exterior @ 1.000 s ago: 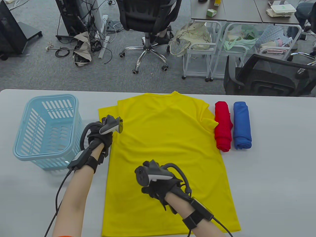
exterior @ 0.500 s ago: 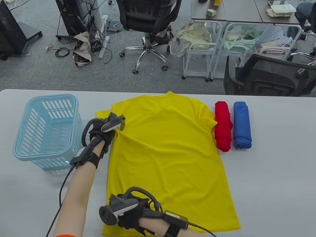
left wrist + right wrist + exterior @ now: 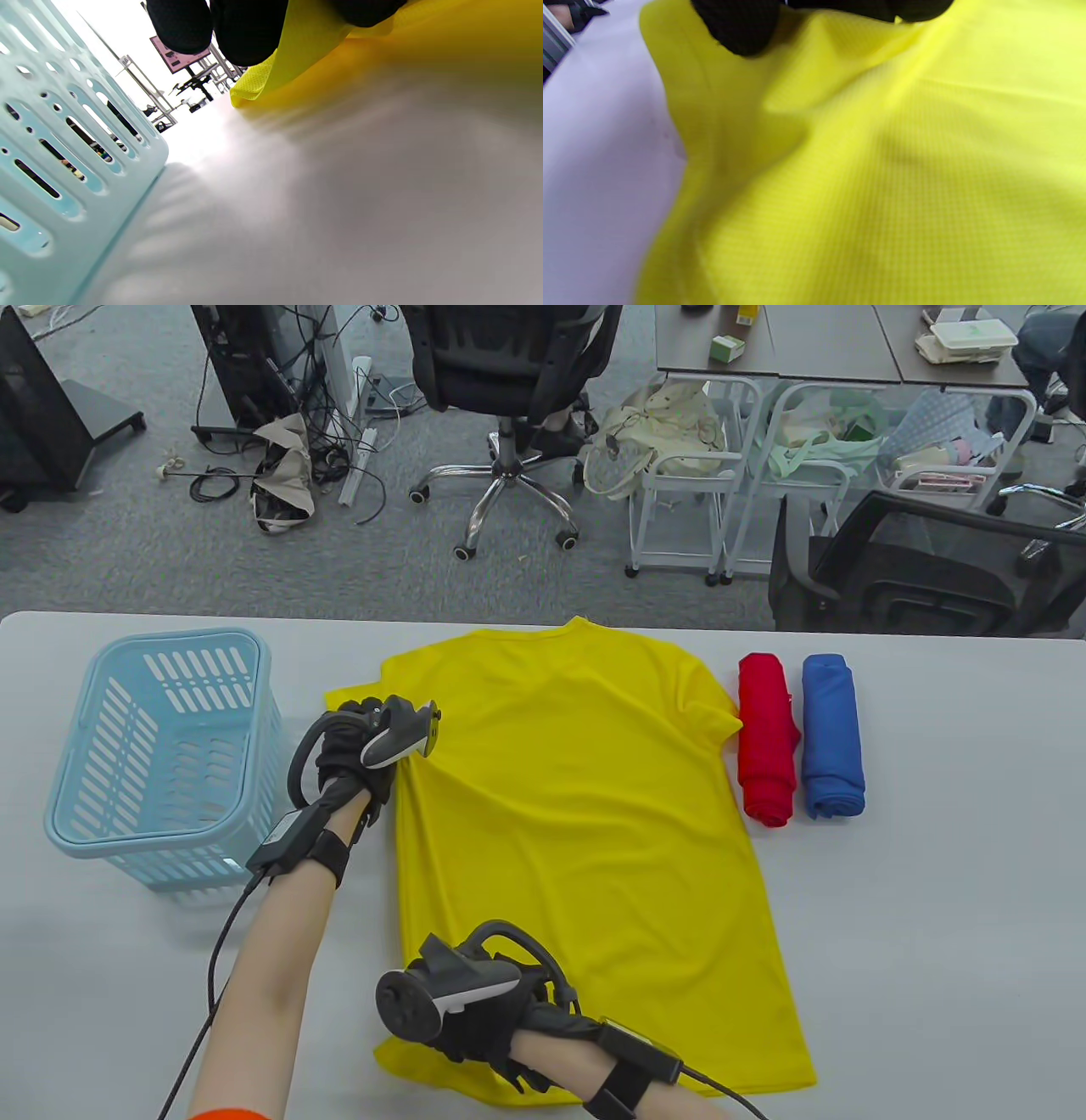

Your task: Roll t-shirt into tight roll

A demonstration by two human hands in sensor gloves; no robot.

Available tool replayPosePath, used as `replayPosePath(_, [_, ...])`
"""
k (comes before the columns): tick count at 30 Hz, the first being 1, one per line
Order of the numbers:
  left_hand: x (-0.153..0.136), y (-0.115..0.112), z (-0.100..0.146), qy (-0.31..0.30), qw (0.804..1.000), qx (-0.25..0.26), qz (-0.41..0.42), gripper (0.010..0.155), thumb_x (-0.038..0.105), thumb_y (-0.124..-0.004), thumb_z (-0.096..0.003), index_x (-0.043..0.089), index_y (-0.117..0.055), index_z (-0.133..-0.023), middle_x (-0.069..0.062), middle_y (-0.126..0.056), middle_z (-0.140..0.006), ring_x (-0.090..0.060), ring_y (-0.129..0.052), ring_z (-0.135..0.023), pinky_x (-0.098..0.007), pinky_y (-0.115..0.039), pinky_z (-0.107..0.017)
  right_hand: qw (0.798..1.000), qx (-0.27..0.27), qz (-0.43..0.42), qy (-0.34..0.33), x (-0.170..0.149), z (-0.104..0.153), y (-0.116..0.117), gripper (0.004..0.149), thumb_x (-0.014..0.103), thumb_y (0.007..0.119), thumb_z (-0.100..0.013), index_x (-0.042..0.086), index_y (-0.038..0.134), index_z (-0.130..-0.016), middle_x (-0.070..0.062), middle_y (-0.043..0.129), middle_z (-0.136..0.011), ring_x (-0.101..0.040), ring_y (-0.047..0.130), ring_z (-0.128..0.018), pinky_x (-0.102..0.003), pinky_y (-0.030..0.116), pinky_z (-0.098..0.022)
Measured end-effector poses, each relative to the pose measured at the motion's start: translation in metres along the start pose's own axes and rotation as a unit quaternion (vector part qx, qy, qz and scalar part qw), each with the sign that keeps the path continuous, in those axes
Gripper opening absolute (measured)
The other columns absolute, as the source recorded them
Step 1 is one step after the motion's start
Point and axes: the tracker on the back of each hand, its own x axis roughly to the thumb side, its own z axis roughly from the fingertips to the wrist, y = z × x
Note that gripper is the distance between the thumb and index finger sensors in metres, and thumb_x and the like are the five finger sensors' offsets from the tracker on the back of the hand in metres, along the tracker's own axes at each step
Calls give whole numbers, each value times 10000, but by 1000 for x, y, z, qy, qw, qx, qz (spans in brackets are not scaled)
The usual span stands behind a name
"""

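A pale grey table (image 3: 933, 899) fills the lower part of the table view, with an office floor, chairs and wire trolleys beyond its far edge. Nearest the person, the right hand (image 3: 484, 1027) sits at the bottom left corner of the yellow t-shirt (image 3: 594, 814), its gloved fingers pinching the hem — the right wrist view shows a dark fingertip (image 3: 736, 27) pressed into bunched yellow cloth that is raised off the table there. The shirt lies spread flat, front down or up I cannot tell, neck towards the far edge, hem towards the person; its left side edge runs straight between the two hands and a soft crease slants across the cloth from the left armpit. Further up, the left hand (image 3: 352, 755) grips the shirt at the left sleeve, fingers curled round a fold of yellow fabric in the left wrist view. A light blue plastic basket (image 3: 161, 746) stands just left of that hand. To the shirt's right lie a red rolled shirt (image 3: 768, 738), touching the yellow sleeve, and a blue rolled shirt (image 3: 833, 736) beside it.

Against half a second ago, the right hand is higher and further right, the shirt's left edge is drawn inward, and the hem corner is lifted rather than flat.
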Motion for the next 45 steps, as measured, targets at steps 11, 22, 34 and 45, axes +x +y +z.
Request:
replayPosePath(11, [-42,86,9,51,996,62,37,443,442,-515,-551,446,-430,-986,56,-520,-1120,-194,-656,-1029,-466,-635,-804,973,-118,-182,-80,-22,41,-72,377,320,717,-591,320,607,-952,-81,593,-1001,-251,680,-842,-530,554,-693])
replayPosePath(22, [70,165,33,-58,991,119,31,440,451,-518,-553,455,-433,-984,61,-519,-1125,-193,-666,-1027,-467,-632,-807,963,-116,-240,-31,-93,119,-44,369,328,783,-544,314,701,-904,-63,691,-970,-245,770,-812,-531,620,-665])
replayPosePath(34, [211,176,55,-162,977,131,-48,678,530,-483,-530,433,-114,-1090,-34,-231,-1256,-246,-547,-1127,-507,-573,-827,919,-42,-289,265,-204,242,12,588,418,734,-558,152,645,-1074,-176,655,-1083,-367,786,-881,-584,609,-658])
replayPosePath(45, [141,70,91,-275,961,-20,34,710,589,-384,-476,347,-244,-1129,-66,-300,-1254,-326,-484,-1155,-550,-552,-814,912,-25,-292,286,-221,181,35,698,438,690,-587,170,401,-1163,-203,299,-1207,-515,372,-1093,-626,444,-721])
